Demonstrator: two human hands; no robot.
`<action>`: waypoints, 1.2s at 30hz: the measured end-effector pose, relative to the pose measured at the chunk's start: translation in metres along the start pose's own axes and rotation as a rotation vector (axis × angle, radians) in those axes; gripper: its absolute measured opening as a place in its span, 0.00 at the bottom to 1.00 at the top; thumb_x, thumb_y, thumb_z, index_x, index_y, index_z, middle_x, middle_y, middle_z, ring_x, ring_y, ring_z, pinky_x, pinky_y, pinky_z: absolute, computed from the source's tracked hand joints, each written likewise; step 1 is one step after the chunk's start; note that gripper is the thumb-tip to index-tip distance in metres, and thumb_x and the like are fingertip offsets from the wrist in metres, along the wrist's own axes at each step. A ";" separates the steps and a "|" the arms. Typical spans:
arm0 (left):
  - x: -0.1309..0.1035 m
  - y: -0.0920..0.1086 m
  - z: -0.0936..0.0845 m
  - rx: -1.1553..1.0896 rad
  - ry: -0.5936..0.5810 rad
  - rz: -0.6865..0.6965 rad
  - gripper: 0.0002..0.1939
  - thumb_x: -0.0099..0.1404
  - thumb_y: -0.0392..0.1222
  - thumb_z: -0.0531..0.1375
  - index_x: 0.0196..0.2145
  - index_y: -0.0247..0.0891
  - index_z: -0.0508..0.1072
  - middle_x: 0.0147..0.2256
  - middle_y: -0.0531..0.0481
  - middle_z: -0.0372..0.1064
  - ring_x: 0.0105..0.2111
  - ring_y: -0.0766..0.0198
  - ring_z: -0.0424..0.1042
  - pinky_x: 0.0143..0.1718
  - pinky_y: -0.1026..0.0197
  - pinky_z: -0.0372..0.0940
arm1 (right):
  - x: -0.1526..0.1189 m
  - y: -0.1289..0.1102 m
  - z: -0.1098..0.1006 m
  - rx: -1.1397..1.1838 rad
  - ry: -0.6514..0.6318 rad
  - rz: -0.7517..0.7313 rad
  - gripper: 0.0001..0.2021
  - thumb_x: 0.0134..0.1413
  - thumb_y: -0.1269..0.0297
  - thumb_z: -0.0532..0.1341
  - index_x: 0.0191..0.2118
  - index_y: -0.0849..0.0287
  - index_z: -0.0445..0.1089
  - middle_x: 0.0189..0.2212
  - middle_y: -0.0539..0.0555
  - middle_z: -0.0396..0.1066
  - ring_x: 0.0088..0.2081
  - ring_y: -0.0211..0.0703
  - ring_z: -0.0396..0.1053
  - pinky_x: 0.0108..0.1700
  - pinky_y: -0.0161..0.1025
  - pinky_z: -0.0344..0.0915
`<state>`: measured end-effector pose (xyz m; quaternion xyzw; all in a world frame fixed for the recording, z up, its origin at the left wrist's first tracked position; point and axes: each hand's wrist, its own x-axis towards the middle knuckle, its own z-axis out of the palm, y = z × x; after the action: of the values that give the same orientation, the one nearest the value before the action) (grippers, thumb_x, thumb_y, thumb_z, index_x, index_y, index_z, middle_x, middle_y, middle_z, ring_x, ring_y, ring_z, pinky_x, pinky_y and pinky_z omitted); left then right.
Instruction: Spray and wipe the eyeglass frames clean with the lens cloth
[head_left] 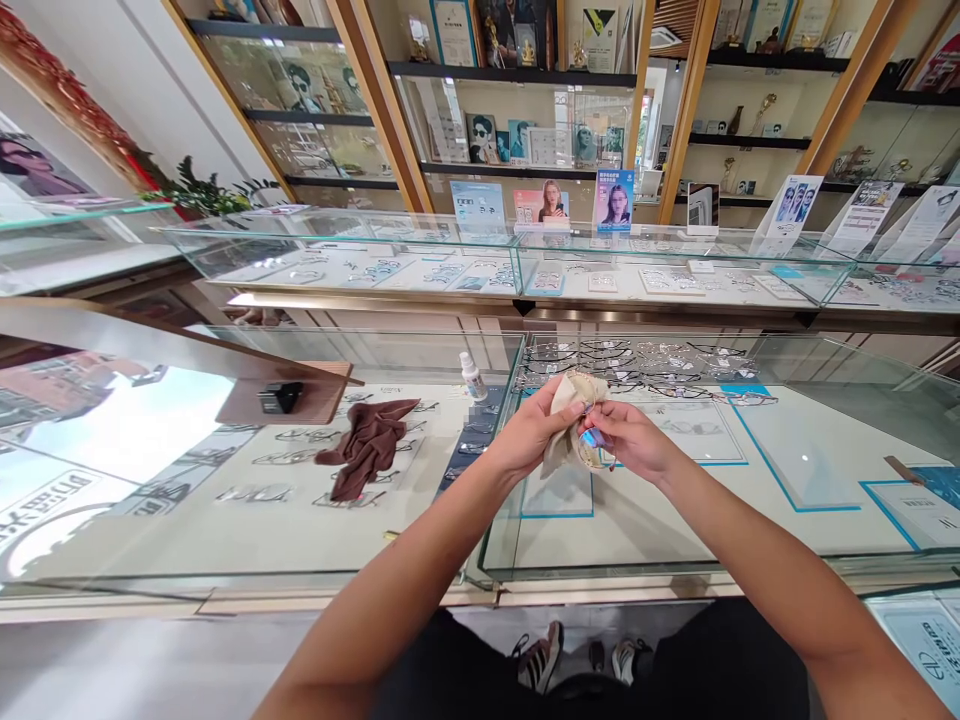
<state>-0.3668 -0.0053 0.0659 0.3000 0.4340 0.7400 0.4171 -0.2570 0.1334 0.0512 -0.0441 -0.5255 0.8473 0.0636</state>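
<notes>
In the head view both my hands are close together above the glass counter. My left hand (531, 432) is closed on a beige cloth (561, 455), which is bunched around a pair of glasses. Fingers of my right hand (636, 438) pinch the glasses (592, 438) at the near side, where a lens shows a blue-violet reflection. Most of the frame is hidden by the cloth and my fingers. Just beyond my hands lie rows of glasses (675, 375) with thin frames.
A crumpled brown cloth (373, 447) and a white spray bottle (472, 378) are to the left on the counter. A mirror-like panel with a wooden ledge (319, 398) juts in from the left. Another glass display case (420, 238) runs across behind.
</notes>
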 end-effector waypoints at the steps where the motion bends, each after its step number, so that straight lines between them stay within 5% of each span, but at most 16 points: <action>1: 0.000 0.000 0.000 -0.005 0.010 0.000 0.29 0.52 0.47 0.79 0.49 0.39 0.78 0.33 0.54 0.77 0.29 0.68 0.73 0.34 0.65 0.69 | 0.000 0.000 0.000 -0.003 0.004 -0.003 0.22 0.35 0.47 0.82 0.30 0.58 0.78 0.29 0.51 0.77 0.32 0.37 0.70 0.36 0.36 0.65; 12: 0.001 -0.002 0.005 0.118 0.044 0.063 0.25 0.48 0.52 0.80 0.34 0.35 0.75 0.24 0.55 0.73 0.22 0.70 0.69 0.26 0.67 0.64 | -0.001 0.002 0.002 -0.004 -0.005 0.010 0.23 0.35 0.46 0.82 0.31 0.57 0.79 0.29 0.51 0.77 0.30 0.37 0.70 0.36 0.36 0.67; 22: -0.003 -0.006 0.008 0.208 0.120 0.122 0.33 0.60 0.72 0.67 0.22 0.37 0.68 0.14 0.55 0.63 0.16 0.70 0.62 0.21 0.65 0.59 | -0.005 0.008 0.011 -0.113 -0.058 -0.009 0.24 0.41 0.43 0.79 0.31 0.59 0.78 0.31 0.52 0.77 0.32 0.37 0.68 0.38 0.38 0.62; 30: 0.008 -0.007 -0.005 0.067 0.173 0.091 0.33 0.54 0.73 0.70 0.34 0.37 0.77 0.26 0.51 0.75 0.34 0.57 0.79 0.37 0.59 0.72 | -0.006 -0.022 0.001 -0.098 0.114 -0.200 0.21 0.40 0.44 0.80 0.27 0.54 0.77 0.32 0.52 0.77 0.35 0.41 0.68 0.40 0.39 0.64; 36: 0.002 -0.015 0.001 0.145 0.059 -0.070 0.34 0.53 0.76 0.68 0.32 0.38 0.78 0.25 0.49 0.75 0.33 0.55 0.78 0.33 0.59 0.71 | -0.003 -0.027 -0.008 -0.055 0.243 -0.275 0.18 0.40 0.48 0.79 0.30 0.53 0.77 0.37 0.52 0.76 0.38 0.41 0.69 0.41 0.39 0.66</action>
<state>-0.3621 0.0011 0.0528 0.2922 0.5087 0.7001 0.4071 -0.2510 0.1518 0.0723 -0.0753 -0.5381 0.8042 0.2407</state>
